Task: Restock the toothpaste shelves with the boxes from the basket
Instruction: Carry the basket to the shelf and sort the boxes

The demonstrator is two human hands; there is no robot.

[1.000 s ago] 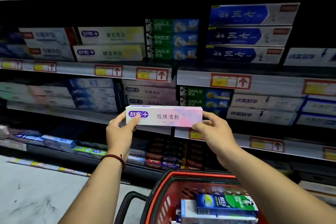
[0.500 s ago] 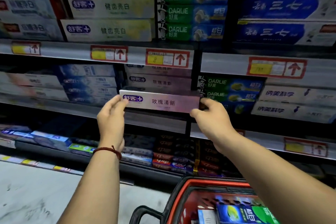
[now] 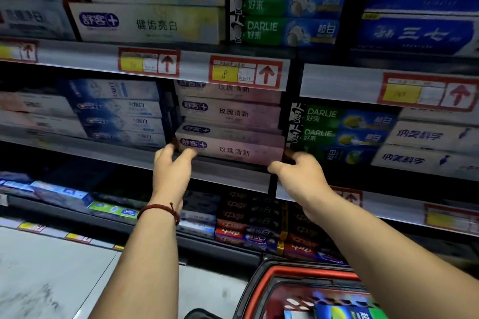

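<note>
Into the middle shelf [image 3: 103, 154], up from over the red basket [image 3: 285, 270] at five o'clock, the pink rose toothpaste box [image 3: 230, 149] has moved since a second ago. The left hand [image 3: 172, 173] pinches its nine o'clock end and the right hand [image 3: 300, 176] its three o'clock end, fingers [image 3: 166, 153] curled; letting go looks next.

Both bare forearms are stretching forward and upward, nearly parallel. The left hand [image 3: 172, 173] is pinching the left end of the pink box [image 3: 233, 150] between thumb and fingers. The right hand [image 3: 302, 176] is gripping the box's right end with its fingers curled and its thumb pointing left.
</note>
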